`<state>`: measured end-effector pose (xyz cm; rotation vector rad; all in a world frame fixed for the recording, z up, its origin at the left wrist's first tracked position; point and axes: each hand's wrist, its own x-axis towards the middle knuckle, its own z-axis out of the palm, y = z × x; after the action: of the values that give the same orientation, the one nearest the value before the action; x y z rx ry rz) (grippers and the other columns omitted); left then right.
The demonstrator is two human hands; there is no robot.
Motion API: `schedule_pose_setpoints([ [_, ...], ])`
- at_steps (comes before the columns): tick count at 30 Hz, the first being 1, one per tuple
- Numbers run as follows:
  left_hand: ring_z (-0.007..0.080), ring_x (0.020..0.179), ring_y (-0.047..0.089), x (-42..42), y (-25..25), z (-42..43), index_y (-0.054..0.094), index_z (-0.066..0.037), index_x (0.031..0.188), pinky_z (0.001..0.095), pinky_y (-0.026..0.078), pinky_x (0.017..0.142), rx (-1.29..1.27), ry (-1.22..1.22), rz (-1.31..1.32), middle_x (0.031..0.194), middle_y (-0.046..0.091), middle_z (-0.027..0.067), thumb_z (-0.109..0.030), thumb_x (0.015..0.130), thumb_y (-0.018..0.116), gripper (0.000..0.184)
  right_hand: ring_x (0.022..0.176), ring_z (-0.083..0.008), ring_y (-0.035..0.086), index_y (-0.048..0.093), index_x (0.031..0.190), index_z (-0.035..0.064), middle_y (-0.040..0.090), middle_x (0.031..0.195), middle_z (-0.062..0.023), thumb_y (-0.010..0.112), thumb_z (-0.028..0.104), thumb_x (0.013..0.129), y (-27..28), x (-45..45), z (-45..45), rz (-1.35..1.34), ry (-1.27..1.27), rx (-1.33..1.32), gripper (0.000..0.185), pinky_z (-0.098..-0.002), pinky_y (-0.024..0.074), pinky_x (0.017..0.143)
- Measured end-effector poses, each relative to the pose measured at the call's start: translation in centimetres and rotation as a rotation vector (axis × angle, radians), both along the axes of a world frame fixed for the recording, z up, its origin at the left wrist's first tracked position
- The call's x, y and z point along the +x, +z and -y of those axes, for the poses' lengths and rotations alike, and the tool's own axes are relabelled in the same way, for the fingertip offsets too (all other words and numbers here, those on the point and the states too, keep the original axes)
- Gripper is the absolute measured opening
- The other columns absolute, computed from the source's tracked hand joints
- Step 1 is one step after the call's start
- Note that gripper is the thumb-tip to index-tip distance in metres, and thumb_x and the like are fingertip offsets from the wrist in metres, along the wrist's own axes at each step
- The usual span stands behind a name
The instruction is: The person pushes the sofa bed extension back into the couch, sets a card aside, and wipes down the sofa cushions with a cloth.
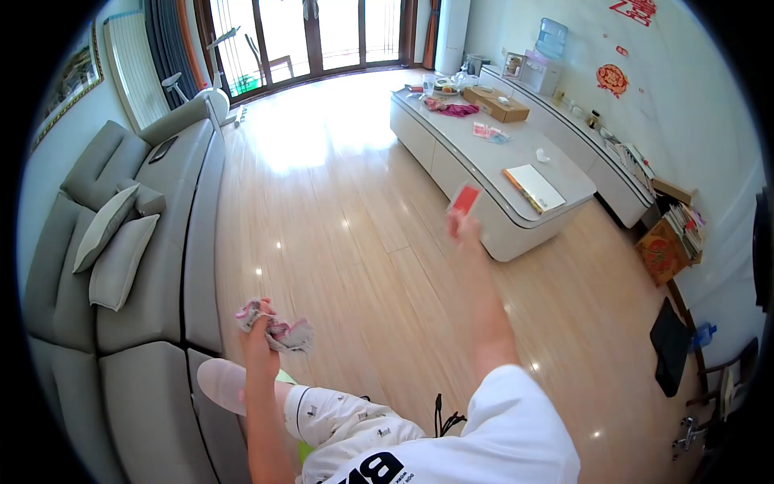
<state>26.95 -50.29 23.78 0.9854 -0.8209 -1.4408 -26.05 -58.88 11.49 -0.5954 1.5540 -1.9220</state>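
Observation:
My right hand [462, 227] is raised in front of the near end of the low white table [451, 161], its fingers closed on a small red and white packet [465, 199]. Lower and to the left, my left hand [260, 321] grips a crumpled grey and pink cloth [290, 335] above the wooden floor. On the table lie a white book with an orange edge [534, 189], a crumpled white tissue [543, 155], some pink and blue packets [491, 133], a magenta cloth [453, 108] and a cardboard box [496, 104].
The grey sofa [141, 298] with cushions runs along the left. At the right are a long low cabinet [601, 165], a box of books [665, 250] and a black flat item [669, 347] on the floor. Glass doors stand at the back.

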Motion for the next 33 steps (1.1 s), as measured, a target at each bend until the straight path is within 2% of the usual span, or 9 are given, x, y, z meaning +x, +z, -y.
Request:
schedule_pose_setpoints([
  [3,0.0088,0.081,0.059,-0.9,-1.0,0.0,0.066,-0.007,0.113,0.0259,0.048,0.066,0.015,0.004,0.011,0.089,0.063,-0.0001,-0.019,0.095,0.071,0.022,0.057,-0.013,0.059,0.065,0.092,0.01,0.065,0.073,-0.0004,0.063,0.025,0.096,5.1,-6.3,-1.2,0.294,-0.274,-0.151,0.016,-0.0279,0.0488,0.049],
  [6,0.0091,0.08,0.059,-1.5,-1.2,-0.1,0.066,-0.006,0.113,0.0264,0.049,0.064,0.023,0.036,0.008,0.09,0.062,0.0002,-0.018,0.095,0.071,0.022,0.059,-0.0136,0.06,0.064,0.094,0.0092,0.064,0.074,-0.0011,0.06,0.023,0.097,2.9,-8.8,-1.8,0.161,-0.279,0.125,0.015,-0.0287,0.049,0.048],
  [11,0.0096,0.08,0.059,-1.2,-1.1,-0.4,0.065,-0.006,0.114,0.0279,0.05,0.064,0.051,0.088,0.016,0.091,0.062,0.001,-0.016,0.096,0.069,0.021,0.06,-0.0161,0.059,0.063,0.081,0.0083,0.061,0.07,-0.0051,0.057,0.018,0.093,-9.5,-0.8,-1.2,0.126,0.13,0.205,0.016,-0.0324,0.0506,0.051],
  [14,0.0102,0.081,0.06,-0.9,-1.1,-0.8,0.065,-0.006,0.114,0.0288,0.052,0.065,-0.004,0.094,0.002,0.092,0.062,0.0017,-0.016,0.096,0.068,0.021,0.07,-0.0182,0.064,0.063,0.096,0.0076,0.068,0.085,-0.0077,0.054,0.018,0.098,-11.9,12.0,-1.0,0.051,0.428,0.406,0.014,-0.0344,0.0563,0.061],
  [16,0.0106,0.082,0.06,0.0,-1.2,-1.1,0.065,-0.006,0.115,0.0292,0.053,0.065,0.012,0.122,-0.018,0.093,0.062,0.0021,-0.016,0.097,0.067,0.021,0.094,-0.0201,0.067,0.063,0.116,0.009,0.07,0.108,-0.0091,0.057,0.029,0.101,-9.8,21.5,-1.6,0.172,0.691,0.444,0.025,-0.0362,0.0572,0.079],
  [20,0.0125,0.087,0.062,3.1,-1.9,-1.9,0.064,-0.006,0.115,0.0297,0.054,0.072,-0.011,0.241,-0.064,0.096,0.063,0.0029,-0.014,0.097,0.065,0.02,0.107,-0.0205,0.065,0.057,0.134,0.0097,0.067,0.121,-0.0082,0.06,0.039,0.101,1.4,37.0,-4.1,0.313,1.245,0.282,0.044,-0.0363,0.0537,0.091],
  [23,0.0154,0.094,0.065,7.3,-2.2,-2.6,0.063,-0.004,0.117,0.0304,0.055,0.08,-0.065,0.407,-0.113,0.104,0.066,0.0057,-0.012,0.097,0.062,0.022,0.109,-0.0185,0.063,0.052,0.141,0.0071,0.063,0.126,-0.0085,0.059,0.04,0.101,5.6,46.6,-4.7,0.43,1.462,0.168,0.052,-0.0354,0.0525,0.092],
  [26,0.0177,0.099,0.066,11.7,1.7,-5.7,0.063,-0.004,0.12,0.0325,0.055,0.085,-0.027,0.574,-0.088,0.113,0.068,0.0086,-0.012,0.097,0.061,0.025,0.106,-0.015,0.062,0.048,0.144,0.0042,0.062,0.126,-0.0087,0.064,0.033,0.099,13.5,52.7,-8.2,0.085,1.649,0.038,0.056,-0.0316,0.052,0.089],
  [33,0.0183,0.098,0.066,25.9,1.7,-13.5,0.062,-0.003,0.119,0.0345,0.054,0.085,-0.06,0.878,0.19,0.107,0.067,0.0069,-0.014,0.095,0.061,0.026,0.09,-0.0095,0.062,0.055,0.135,-0.001,0.067,0.104,-0.0044,0.07,0.014,0.094,13.8,68.2,-12.6,-0.161,1.933,-0.042,0.046,-0.0252,0.0506,0.078],
])
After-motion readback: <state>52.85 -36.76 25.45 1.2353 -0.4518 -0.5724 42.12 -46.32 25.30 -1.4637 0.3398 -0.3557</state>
